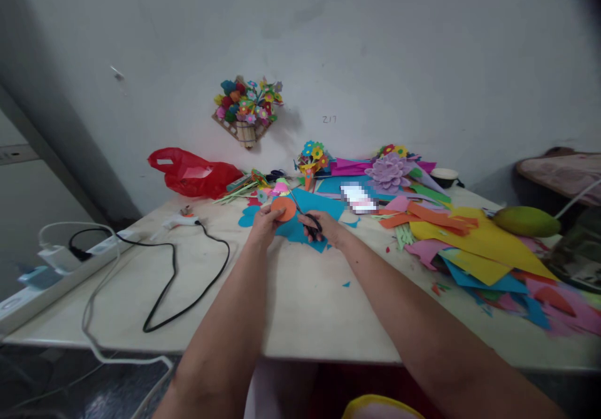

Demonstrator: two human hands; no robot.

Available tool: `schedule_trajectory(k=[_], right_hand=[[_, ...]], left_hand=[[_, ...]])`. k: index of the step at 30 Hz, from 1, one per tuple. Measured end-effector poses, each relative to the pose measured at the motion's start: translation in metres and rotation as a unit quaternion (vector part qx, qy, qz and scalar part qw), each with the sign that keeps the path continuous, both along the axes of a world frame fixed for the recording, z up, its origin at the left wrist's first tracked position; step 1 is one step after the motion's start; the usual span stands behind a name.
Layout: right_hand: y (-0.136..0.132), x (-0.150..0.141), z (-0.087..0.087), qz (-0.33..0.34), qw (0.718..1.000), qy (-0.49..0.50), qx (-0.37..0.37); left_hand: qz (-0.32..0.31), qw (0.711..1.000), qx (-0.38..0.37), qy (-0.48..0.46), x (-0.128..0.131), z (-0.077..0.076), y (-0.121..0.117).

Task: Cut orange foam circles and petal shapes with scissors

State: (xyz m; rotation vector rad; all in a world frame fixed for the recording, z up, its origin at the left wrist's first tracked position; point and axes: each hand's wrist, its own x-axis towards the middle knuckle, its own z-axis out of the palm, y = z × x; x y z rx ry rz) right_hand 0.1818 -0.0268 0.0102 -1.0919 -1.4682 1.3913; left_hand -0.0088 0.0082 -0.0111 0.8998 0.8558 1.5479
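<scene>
Left hand [265, 223]: pinching the orange disc [285, 208] between thumb and fingers, over the middle of the table [323, 319], rather closer to its far edge than its near one

Orange disc: round, flat face showing, held above the blue sheet [323, 205]

Right hand [323, 228]: gripping the scissors [313, 221] by their black handles, blades angled up beside the disc's right rim; whether steel touches paper cannot be told

Step, as judged: trimming the disc's rim. Best done by turning the disc into the blades with the left hand while the right keeps its angle; long, unhurried snips from deep in the blades should leave a smoother curve than tip cuts. The left fingertips ought to stay behind the cutting line, and the blue sheet below clear of the lower blade

Surroundings: phone [359, 198] towards the far edge; coloured sheets [488, 237] heaped at the table's right end; blue scrap [346, 284] towards the near edge
</scene>
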Motion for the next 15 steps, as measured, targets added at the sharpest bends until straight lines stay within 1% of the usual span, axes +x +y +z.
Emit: schedule_trajectory(k=[7,15], right_hand=[[0.0003,-0.0008,-0.001,-0.002,1.0,0.0,-0.001],[0.0017,-0.0023,-0.0027,-0.005,1.0,0.002,-0.001]], left_hand=[[0.015,1.0,-0.008,0.009,0.0021,0.002,-0.0019],[0.002,1.0,-0.005,0.003,0.0026,0.0038,-0.0041]])
